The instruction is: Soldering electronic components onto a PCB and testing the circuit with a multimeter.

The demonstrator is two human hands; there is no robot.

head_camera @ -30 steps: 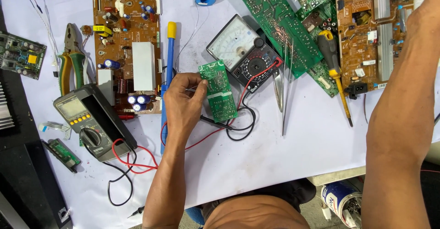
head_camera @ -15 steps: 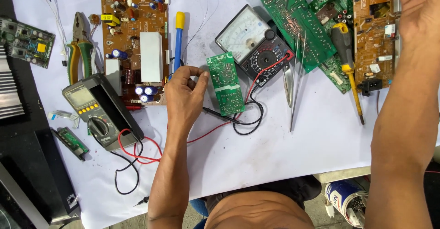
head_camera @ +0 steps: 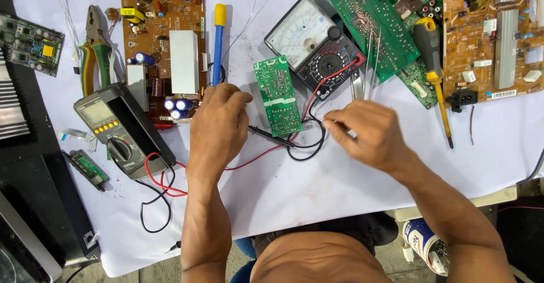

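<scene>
A small green circuit board (head_camera: 276,96) lies flat on the white sheet (head_camera: 317,192), in front of an analog multimeter (head_camera: 314,45). My left hand (head_camera: 218,124) rests curled just left of the board, over the lower end of a blue-handled tool (head_camera: 217,45). A black probe (head_camera: 272,136) sticks out from under its palm; I cannot see whether it is gripped. My right hand (head_camera: 368,133) is right of the board, its fingertips pinched on the looped black test lead (head_camera: 309,155). A red lead (head_camera: 334,79) runs to the meter.
A grey digital multimeter (head_camera: 116,130) with red and black leads sits at the left, pliers (head_camera: 96,50) behind it. Brown boards (head_camera: 164,28) (head_camera: 493,33), a long green board (head_camera: 368,22), a yellow-handled screwdriver (head_camera: 433,62) and tweezers (head_camera: 356,87) crowd the back. Black equipment (head_camera: 22,164) stands at the far left.
My left hand let go of the small green board, which now lies flat. My right hand came down from the boards at the upper right to the leads beside it.
</scene>
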